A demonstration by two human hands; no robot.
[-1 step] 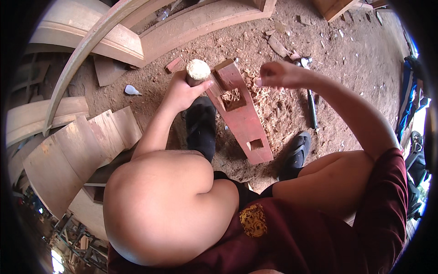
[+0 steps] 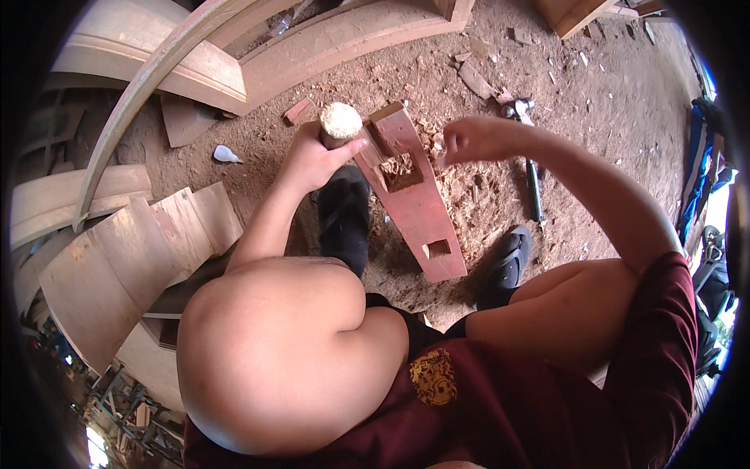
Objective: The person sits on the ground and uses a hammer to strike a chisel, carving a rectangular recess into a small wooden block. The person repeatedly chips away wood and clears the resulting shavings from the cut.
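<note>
My left hand (image 2: 312,160) is wrapped round an upright wooden handle (image 2: 341,125) with a pale, frayed round top, beside the far end of a red-painted wooden beam (image 2: 430,227). The beam lies between my feet and has cut rectangular openings (image 2: 402,173), the upper one holding shavings. The lower part of the held tool is hidden. My right hand (image 2: 473,141) hovers over shavings just right of the beam, fingers curled; what they hold, if anything, is unclear. A hammer (image 2: 531,191) with a metal head and dark handle lies to its right on the ground.
Curved wooden frames (image 2: 328,55) and boards (image 2: 117,273) crowd the left and back. A small white object (image 2: 225,154) and wood offcuts (image 2: 473,78) lie on the dirt floor (image 2: 617,109). Blue and dark items (image 2: 695,164) line the right edge. My sandalled feet (image 2: 504,262) flank the beam.
My right hand has shifted slightly and its fingers are more curled. My left hand and the handle it holds look the same.
</note>
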